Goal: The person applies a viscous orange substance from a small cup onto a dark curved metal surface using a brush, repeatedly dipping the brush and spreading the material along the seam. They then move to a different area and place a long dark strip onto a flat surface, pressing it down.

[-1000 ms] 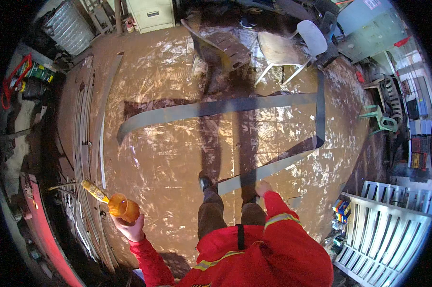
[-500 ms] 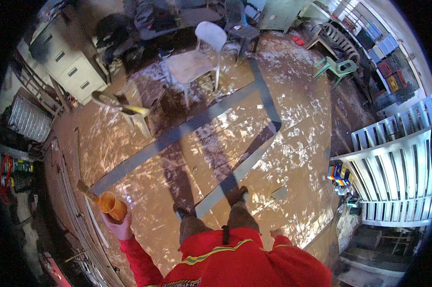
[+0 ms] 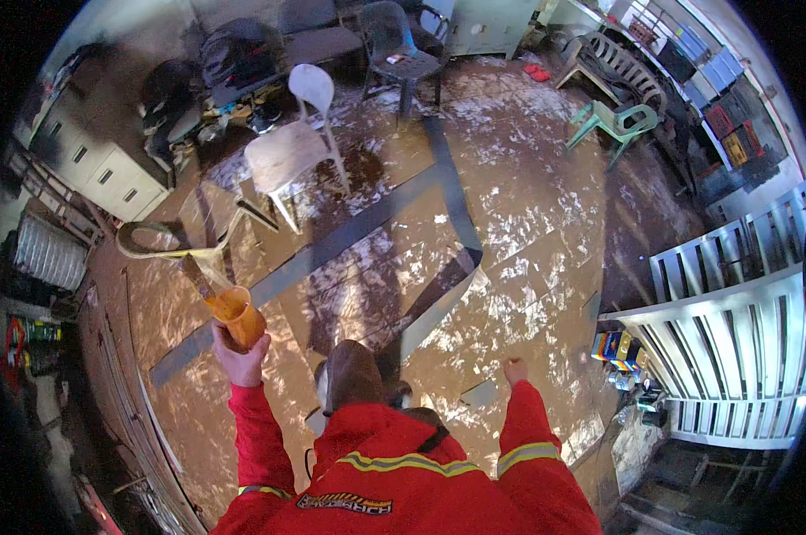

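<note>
An orange cup (image 3: 241,319) is gripped by my left hand (image 3: 240,355), held out in front of my body at left. A flat paintbrush (image 3: 198,278) is at the cup's far-left rim; whether it rests inside or is pinned by my fingers cannot be made out. My right hand (image 3: 514,370) reaches forward above the floor at right. Its fingers look curled in, and whether they hold anything small is hidden. Grey strips (image 3: 358,221) form an angular outline on the brown floor (image 3: 546,259) ahead of me.
Ahead stand a white chair (image 3: 287,156), a pale low chair (image 3: 167,254) and a dark chair (image 3: 401,58). A green armchair (image 3: 617,127) is at far right. A white slatted panel (image 3: 733,321) leans at right. Long thin rods (image 3: 122,383) lie along the left.
My left hand has moved forward and to the right with the cup and brush. My right arm has stretched forward. My legs have shifted, and the view has turned slightly.
</note>
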A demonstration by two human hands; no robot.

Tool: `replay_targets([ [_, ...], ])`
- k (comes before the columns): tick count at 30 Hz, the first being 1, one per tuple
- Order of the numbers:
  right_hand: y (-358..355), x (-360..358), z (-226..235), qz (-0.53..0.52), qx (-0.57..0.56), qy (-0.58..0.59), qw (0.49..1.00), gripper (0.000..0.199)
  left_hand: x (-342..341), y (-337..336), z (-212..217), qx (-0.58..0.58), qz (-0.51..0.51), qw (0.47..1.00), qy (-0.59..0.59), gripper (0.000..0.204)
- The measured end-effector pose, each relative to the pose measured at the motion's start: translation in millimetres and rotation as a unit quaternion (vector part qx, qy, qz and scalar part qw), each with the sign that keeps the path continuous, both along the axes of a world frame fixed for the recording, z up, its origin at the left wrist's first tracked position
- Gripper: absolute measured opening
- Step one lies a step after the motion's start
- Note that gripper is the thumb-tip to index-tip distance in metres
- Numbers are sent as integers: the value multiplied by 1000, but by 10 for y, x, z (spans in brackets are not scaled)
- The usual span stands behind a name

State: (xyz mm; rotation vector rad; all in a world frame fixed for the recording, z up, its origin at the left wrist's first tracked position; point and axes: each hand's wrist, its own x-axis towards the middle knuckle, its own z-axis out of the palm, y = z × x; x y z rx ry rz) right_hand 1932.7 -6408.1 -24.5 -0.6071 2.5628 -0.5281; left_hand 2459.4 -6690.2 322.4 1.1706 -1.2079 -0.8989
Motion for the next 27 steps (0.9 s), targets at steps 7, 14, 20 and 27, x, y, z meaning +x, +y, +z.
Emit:
replay_targets([
  [7,-2717,-920,-87,85,-30,14,996,36,-1396,-1395,-1379,93,-27,995,7,87],
  [14,-4264,-1648,-1595,118,124,26,985,28,-2334,-3101,-3174,162,39,983,-70,86],
  [20,-4942,-2513,-2960,294,157,202,921,21,-3007,-4185,-4276,90,99,985,-108,91],
  [27,-6219,-3261,-3869,339,235,-90,906,41,-4069,-4523,-4508,52,30,990,-125,89],
])
